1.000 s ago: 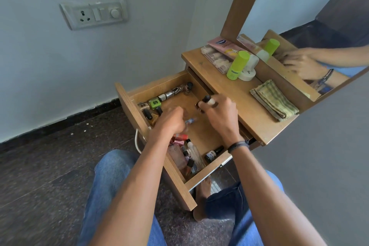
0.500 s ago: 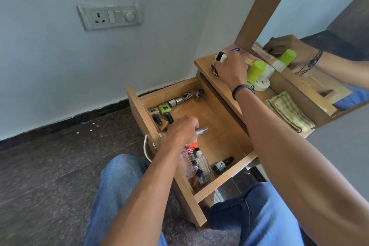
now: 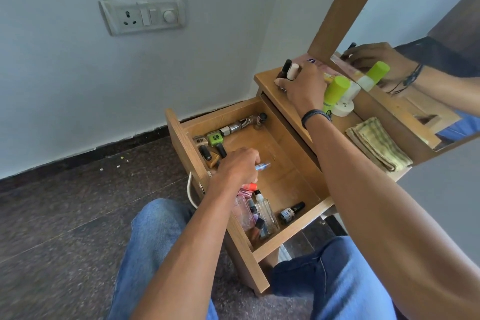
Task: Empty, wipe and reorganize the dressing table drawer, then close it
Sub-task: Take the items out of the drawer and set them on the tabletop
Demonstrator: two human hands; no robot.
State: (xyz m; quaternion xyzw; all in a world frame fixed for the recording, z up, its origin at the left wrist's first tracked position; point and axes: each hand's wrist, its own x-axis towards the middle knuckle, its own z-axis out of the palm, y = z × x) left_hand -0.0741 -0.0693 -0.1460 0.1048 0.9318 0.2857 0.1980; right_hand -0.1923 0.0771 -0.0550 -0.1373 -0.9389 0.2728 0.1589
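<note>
Emptying stage, partly done: drawer, centre frame, open with bottles inside; right hand gripping two small bottles at tabletop, upper right; left hand pinching blue-tipped tube over drawer; wiping, reorganizing, closing outstanding.

We see through a single wide-angle camera worn on the head, facing forward and steeply down past knees in blue jeans. It sits close above the open light-brown wooden drawer, mid-frame; the wooden desk and its wood-framed mirror lie upper right, the white wall switch plate upper left, grey stone floor lower left.
</note>
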